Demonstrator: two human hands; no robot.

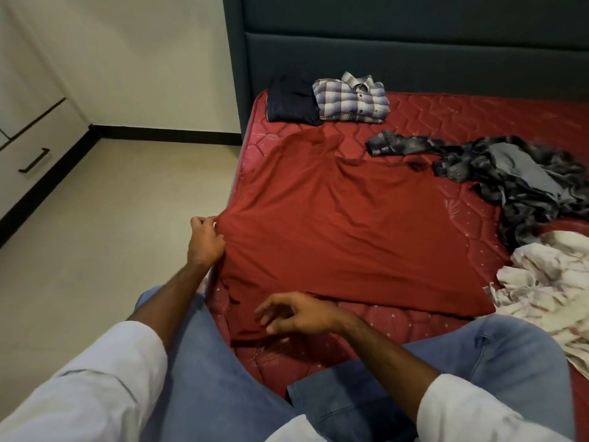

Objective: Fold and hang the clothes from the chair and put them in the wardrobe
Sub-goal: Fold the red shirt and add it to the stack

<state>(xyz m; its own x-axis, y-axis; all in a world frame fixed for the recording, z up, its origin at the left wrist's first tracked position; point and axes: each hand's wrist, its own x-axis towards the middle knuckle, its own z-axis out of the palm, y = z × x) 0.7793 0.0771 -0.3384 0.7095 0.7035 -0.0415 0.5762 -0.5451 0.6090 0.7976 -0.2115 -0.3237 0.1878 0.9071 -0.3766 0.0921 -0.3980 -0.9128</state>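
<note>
A dark red, smooth-knit T-shirt (347,224) is spread flat across the red quilted mattress (446,122), its neck end pointing toward the dark teal padded headboard (398,43) and its hem drawn toward the person. The shirt's left edge is pinched by the left hand (205,239) right at the mattress's side, the fingers curled tight on a bunched fold of the fabric, so the cloth fans out to the right of that grip. The right hand (296,314) is held just over the shirt's near hem, its fingers spread and loosely bent, nothing gripped; whether the fingertips touch the fabric cannot be told. The near left corner of the shirt is seen rumpled between the two hands. Blue jeans (207,378) are worn on the person's legs, which frame the near part of the bed, and pale rolled sleeves (105,371) cover the upper forearms.

At the head of the mattress, a folded dark navy garment (291,102) and a folded blue-and-white checked shirt (352,98) are laid side by side, touching. To the right, well apart from both hands, a crumpled grey patterned garment (510,177) is heaped, and below it a crumpled white cloth with reddish marks (548,282), its edge just beside the red shirt's right hem corner. White drawers with a black bar handle (33,161) are seen at far left.
</note>
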